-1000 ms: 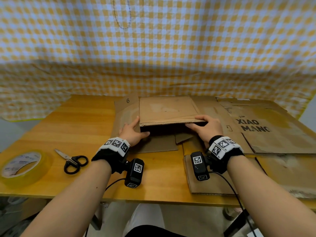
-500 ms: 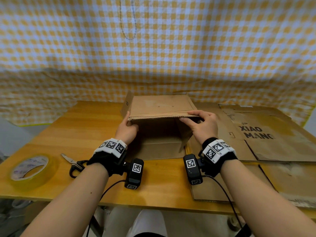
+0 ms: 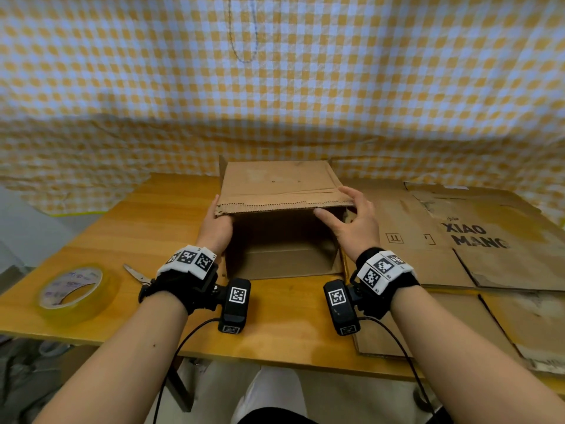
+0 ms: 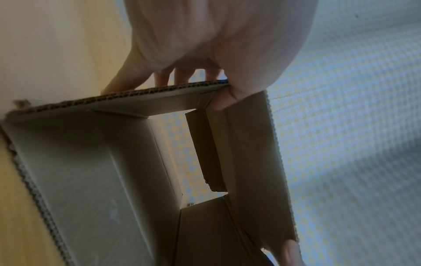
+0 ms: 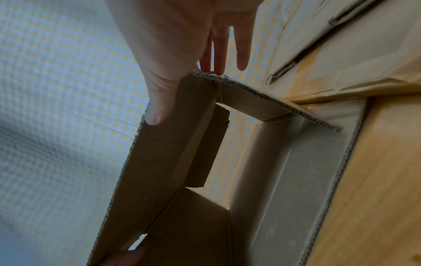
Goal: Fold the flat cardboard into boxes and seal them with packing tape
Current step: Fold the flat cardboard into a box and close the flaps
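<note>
Cardboard box point(image 3: 276, 191) stands opened into tube on wooden table point(image 3: 128, 231), open end facing you. Your left hand point(image 3: 215, 229) grips box's left near corner: thumb inside, fingers point(image 4: 127, 81) outside on left wall. Your right hand point(image 3: 354, 223) pinches right near corner: thumb under top panel, fingers point(image 5: 241, 52) extended over top and outside. Far end open, flaps partly folded in. Tape roll point(image 3: 73, 290), scissors point(image 3: 139, 275) lie left; flat cardboard sheets point(image 3: 477, 240) right.

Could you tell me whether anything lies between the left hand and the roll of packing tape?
Yes: the scissors lie on the table between the left hand, which grips the box, and the tape roll.
</note>
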